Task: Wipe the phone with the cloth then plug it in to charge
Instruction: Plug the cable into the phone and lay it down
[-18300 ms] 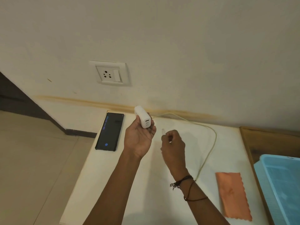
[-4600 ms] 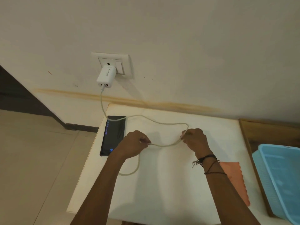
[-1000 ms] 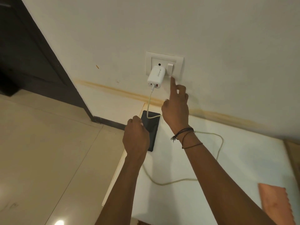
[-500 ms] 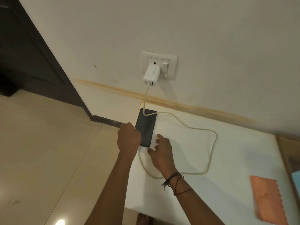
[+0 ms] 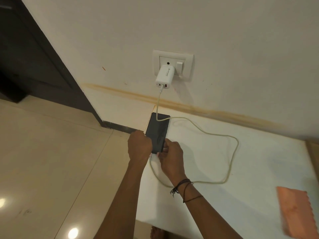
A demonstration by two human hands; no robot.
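Black phone (image 5: 158,131) at the bench's (image 5: 255,163) far left corner; left hand (image 5: 139,147) and right hand (image 5: 172,156), close together, grip its near end. Pale cable (image 5: 207,183) loops across the bench. Orange cloth (image 5: 293,214) by the right edge.

Near end of phone (image 5: 158,133), cable (image 5: 231,157) plug hidden behind left hand (image 5: 139,147), right hand (image 5: 172,157); cloth (image 5: 296,213) blurred.

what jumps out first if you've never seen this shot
First, the white charger plugged into the wall socket, with its pale cable looping across the white table. Next, the left hand and right hand, both holding the near end of the dark phone at the table's far left corner. An orange cloth lies apart near the right edge.
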